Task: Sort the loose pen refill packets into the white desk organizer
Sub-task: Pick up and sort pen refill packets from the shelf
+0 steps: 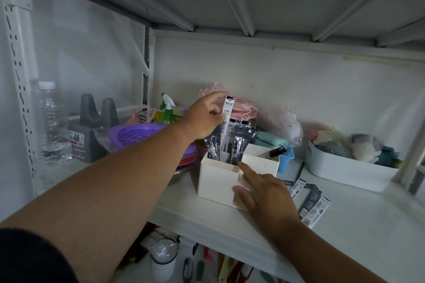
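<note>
My left hand (205, 117) is up at the tall back compartment of the white desk organizer (218, 179), thumb and forefinger pinching the top of a white-headed refill packet (227, 117) that stands upright among the dark packets (234, 145) already slotted there. My right hand (264, 193) rests on the organizer's near right side, forefinger stretched straight onto the divider rim, the other fingers loose and gripping nothing. The organizer sits on the white shelf (356, 225), about mid-scene. To its right, just past my right wrist, a few loose refill packets (310, 202) lie flat on the shelf. Further right stands a white bin (345, 172) of soft items. To the left sit purple baskets (135, 133), a green spray bottle (167, 110) behind them, and a clear water bottle (53, 122) at the far left.
</note>
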